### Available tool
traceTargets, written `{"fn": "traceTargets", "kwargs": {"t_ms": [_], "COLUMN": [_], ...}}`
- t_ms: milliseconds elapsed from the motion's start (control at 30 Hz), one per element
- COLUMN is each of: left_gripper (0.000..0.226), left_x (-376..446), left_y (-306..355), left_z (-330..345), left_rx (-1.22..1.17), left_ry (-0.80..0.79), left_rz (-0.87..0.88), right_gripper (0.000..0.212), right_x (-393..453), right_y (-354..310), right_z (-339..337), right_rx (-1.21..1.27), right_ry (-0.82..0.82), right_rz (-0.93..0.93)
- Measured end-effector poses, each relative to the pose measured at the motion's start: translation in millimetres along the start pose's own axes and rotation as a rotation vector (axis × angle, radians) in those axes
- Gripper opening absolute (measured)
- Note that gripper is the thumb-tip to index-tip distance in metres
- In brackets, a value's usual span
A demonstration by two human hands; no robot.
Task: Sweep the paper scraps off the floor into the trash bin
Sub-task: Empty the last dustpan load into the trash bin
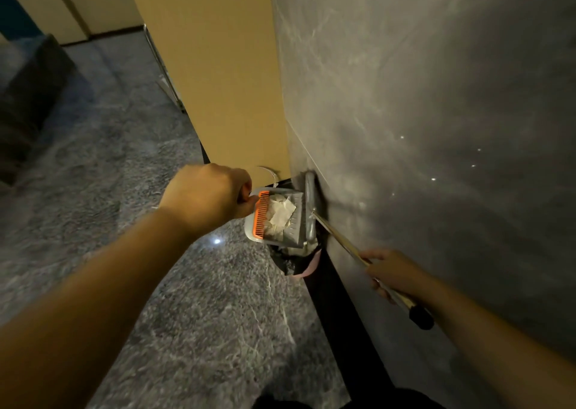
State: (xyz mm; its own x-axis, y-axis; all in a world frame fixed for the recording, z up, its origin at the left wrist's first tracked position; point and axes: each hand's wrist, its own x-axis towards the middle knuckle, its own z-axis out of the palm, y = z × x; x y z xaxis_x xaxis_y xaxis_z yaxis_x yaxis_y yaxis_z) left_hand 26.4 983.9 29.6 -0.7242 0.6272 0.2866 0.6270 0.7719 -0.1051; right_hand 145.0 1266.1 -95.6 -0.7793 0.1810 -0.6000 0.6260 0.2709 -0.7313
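- Both hands are busy: the left hand (207,195) is curled in a fist round the handle of the dustpan (274,218), and the right hand (394,273) grips the broom handle (339,239) near its dark upper end.
- Paper scraps (280,214), white and crumpled, lie inside the dustpan, beside its orange comb (261,215).
- The dustpan is held above the dark mouth of the trash bin (288,260), which has a pink liner edge showing at its lower right.
- The broom head (310,209) stands against the grey marbled wall (436,128), just beside the dustpan's right edge; its long axis runs up and down the picture.
- The broom handle runs diagonally from the head down and right to the right hand, close along the wall.
- Room is tight here: wall on the right, a tan panel (218,81) behind, a black skirting strip below the wall.
- Open grey stone floor (140,190) spreads to the left.
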Motion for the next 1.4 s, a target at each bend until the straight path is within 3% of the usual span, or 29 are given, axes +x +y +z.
{"fn": "traceTargets", "kwargs": {"t_ms": [300, 667, 833, 967, 1067, 1400], "left_gripper": [0.023, 0.024, 0.026, 0.029, 0.026, 0.028], "left_x": [7.9, 56.6, 66.3, 72.7, 71.6, 70.0], "left_y": [57.0, 96.2, 102.4, 101.0, 108.4, 102.0], "left_z": [6.4, 6.7, 8.7, 4.6, 7.0, -2.3], "left_rx": [0.049, 0.227, 0.295, 0.283, 0.291, 0.261], "left_ry": [-0.176, -0.208, -0.236, -0.216, -0.233, -0.199], "left_rz": [0.08, 0.177, 0.218, 0.155, 0.23, 0.089], "right_gripper": [0.045, 0.032, 0.041, 0.041, 0.042, 0.035], "right_x": [-3.6, -5.3, 0.8, 3.2, 5.3, 4.9], "right_y": [35.5, 47.5, 48.5, 50.9, 51.4, 45.5], "right_z": [-35.6, -45.7, -45.0, -44.1, -44.2, -38.0], "right_rx": [0.015, 0.104, 0.182, 0.198, 0.202, 0.2], "right_ry": [-0.065, -0.076, -0.078, -0.075, -0.082, -0.077], "right_rz": [0.008, 0.011, 0.044, 0.049, 0.048, 0.049]}}
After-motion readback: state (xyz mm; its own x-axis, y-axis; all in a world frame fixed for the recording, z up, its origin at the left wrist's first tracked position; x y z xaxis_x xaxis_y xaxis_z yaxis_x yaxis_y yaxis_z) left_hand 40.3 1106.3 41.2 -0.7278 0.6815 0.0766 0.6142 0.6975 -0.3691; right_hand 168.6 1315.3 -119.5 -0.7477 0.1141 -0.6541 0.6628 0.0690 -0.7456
